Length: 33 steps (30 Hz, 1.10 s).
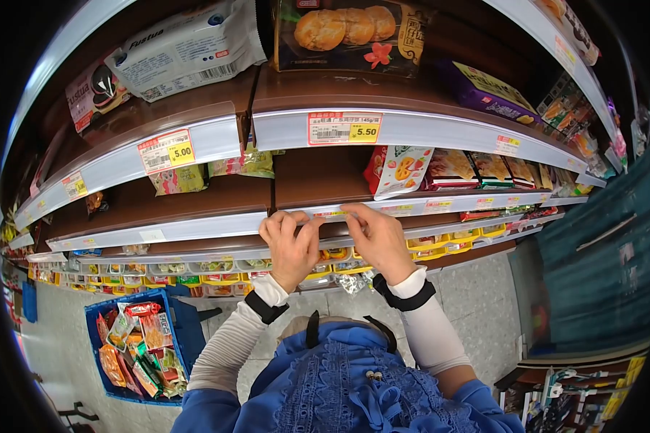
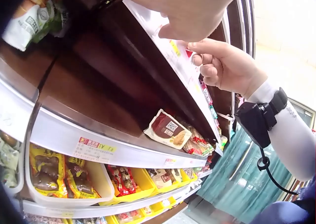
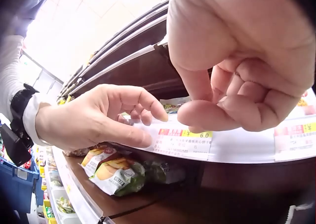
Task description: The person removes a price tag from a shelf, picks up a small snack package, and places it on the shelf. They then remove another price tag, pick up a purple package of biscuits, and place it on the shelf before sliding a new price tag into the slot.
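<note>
Both hands are at the same white label strip [image 1: 238, 223] along a brown shelf's front edge. Between them is a price tag [image 3: 183, 141] printed in red and yellow, reading 6.0. My left hand [image 1: 293, 249] has bent fingers, with the thumb at the tag's left end and the index fingertip at its upper edge. At the tag's upper right, my right hand [image 1: 377, 242] has thumb and index finger close together and its other fingers curled in. The right thumb overlaps the tag's top edge in the right wrist view, and the left wrist view shows the right index fingertip against the strip.
Packaged snacks [image 1: 401, 172] stand on the shelf to the right. The shelf above, tagged 5.50 [image 1: 345, 130], holds a pastry pack [image 1: 347, 36]. Yellow bins [image 2: 140, 187] line the lower level. On the floor at left, a blue basket [image 1: 97, 361] holds several snack packs.
</note>
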{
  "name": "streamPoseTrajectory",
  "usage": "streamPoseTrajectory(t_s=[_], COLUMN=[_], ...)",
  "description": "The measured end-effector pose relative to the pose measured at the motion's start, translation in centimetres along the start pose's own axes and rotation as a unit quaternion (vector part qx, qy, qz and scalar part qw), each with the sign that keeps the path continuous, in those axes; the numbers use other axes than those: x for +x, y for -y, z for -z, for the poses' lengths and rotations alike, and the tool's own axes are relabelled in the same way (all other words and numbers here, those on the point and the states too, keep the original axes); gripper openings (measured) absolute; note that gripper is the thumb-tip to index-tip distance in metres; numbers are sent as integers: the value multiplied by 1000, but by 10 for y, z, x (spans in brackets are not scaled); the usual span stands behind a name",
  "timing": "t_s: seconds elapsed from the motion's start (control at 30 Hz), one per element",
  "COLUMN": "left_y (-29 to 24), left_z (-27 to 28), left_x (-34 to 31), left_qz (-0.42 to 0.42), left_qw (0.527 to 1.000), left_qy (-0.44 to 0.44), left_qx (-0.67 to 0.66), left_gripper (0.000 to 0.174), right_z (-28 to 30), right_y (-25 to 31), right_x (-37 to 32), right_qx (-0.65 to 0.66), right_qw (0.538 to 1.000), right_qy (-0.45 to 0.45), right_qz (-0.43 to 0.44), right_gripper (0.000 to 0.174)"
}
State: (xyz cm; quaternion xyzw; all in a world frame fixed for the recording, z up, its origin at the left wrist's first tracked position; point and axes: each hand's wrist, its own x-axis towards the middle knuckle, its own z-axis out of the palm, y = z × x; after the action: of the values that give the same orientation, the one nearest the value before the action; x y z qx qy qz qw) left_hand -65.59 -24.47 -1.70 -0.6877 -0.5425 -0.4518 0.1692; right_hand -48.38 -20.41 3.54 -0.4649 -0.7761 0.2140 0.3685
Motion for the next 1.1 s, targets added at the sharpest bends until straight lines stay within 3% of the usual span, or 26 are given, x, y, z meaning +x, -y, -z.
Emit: streamPoseTrajectory(t_s=[0.27,0.43,0.67,0.73,0.87,1.1], left_y=[-10,-33,-58,-62,-58,-48], left_z=[9,14,-21,-31,-46,-50], left_x=[14,45,88,93,98,98], left_qz=[8,11,5,21,37,35], left_qw=[1000,999,996,997,995,990], left_qy=[22,15,47,71,94,122], left_qx=[3,-32,-71,-36,-4,-61], left_gripper=[34,29,27,24,23,17], right_z=[9,23,36,46,56,56], right_y=[-8,-14,-27,-27,-36,-50], right_x=[-12,-25,-44,-49,-62,-70], right_qx=[32,78,162,190,163,181], right_qw=[999,994,977,967,968,960], right_qy=[-15,-51,-109,-103,-127,-151], right_qz=[-24,-47,-87,-136,-143,-149], right_gripper=[22,22,19,18,18,18])
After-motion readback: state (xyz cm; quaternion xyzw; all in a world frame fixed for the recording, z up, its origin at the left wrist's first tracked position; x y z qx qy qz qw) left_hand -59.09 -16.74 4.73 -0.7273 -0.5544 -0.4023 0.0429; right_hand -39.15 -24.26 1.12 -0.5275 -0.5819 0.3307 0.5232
